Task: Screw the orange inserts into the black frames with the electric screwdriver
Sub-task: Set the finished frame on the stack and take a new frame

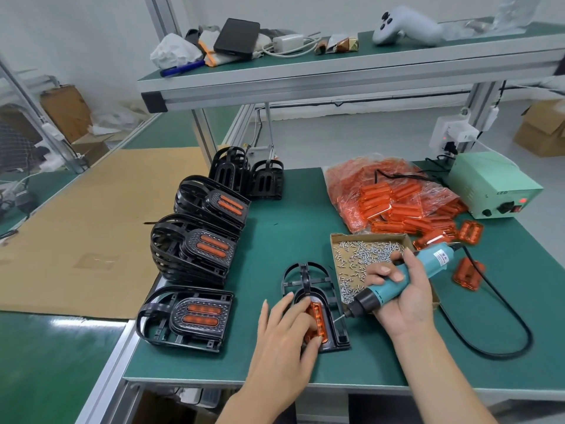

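Note:
A black frame (305, 278) lies flat on the green mat in front of me with an orange insert (318, 319) seated in it. My left hand (287, 335) presses its straight fingers on the insert and frame. My right hand (400, 296) grips the teal electric screwdriver (394, 284). Its black nose and bit (339, 317) point down-left at the right edge of the frame. A cardboard tray of small silver screws (363, 258) sits right behind the tool.
Stacks of black frames with orange inserts (195, 240) stand at left, one flat frame with inserts (186, 316) nearer me, empty frames (244, 172) behind. A bag of orange inserts (394, 194) and a green power box (492, 185) sit at right. The screwdriver's black cable (504, 319) loops across the mat.

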### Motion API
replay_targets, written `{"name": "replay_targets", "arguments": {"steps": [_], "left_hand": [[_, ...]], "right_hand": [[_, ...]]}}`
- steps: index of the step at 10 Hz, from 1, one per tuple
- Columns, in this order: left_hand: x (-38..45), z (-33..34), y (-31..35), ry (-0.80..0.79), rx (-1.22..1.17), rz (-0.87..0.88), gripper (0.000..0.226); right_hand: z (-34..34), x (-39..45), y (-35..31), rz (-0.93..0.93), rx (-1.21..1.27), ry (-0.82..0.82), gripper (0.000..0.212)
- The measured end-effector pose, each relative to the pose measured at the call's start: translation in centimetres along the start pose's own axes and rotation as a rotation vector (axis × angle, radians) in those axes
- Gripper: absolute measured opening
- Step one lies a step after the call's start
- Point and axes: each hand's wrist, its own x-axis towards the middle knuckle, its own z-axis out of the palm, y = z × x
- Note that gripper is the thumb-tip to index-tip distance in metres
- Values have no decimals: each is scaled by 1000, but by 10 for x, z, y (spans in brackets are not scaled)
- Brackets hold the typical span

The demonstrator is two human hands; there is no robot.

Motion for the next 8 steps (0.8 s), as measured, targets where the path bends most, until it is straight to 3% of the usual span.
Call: {"name": "replay_targets", "arguments": {"steps": [3, 4, 5, 6, 7, 8], "left_hand": [[11, -19, 3, -108, 44, -16, 15], [25, -25, 7, -75, -22, -11, 23], [47, -28, 15, 94, -120, 49, 11], [81, -28, 30, 121, -106, 96, 4], [120, -24, 49, -16, 57, 120, 5], [146, -13, 64, -227, 450, 163, 9]], "right_hand": [[0, 0, 0, 2, 0, 6, 19], [1, -1, 0, 0, 1, 3, 17], [0, 0, 0, -9, -1, -1, 18], [-2, 2, 0, -10, -11, -8, 22], [-3, 3, 0, -13, -17, -14, 24], [-3, 3, 0, -22, -15, -3, 25]]}}
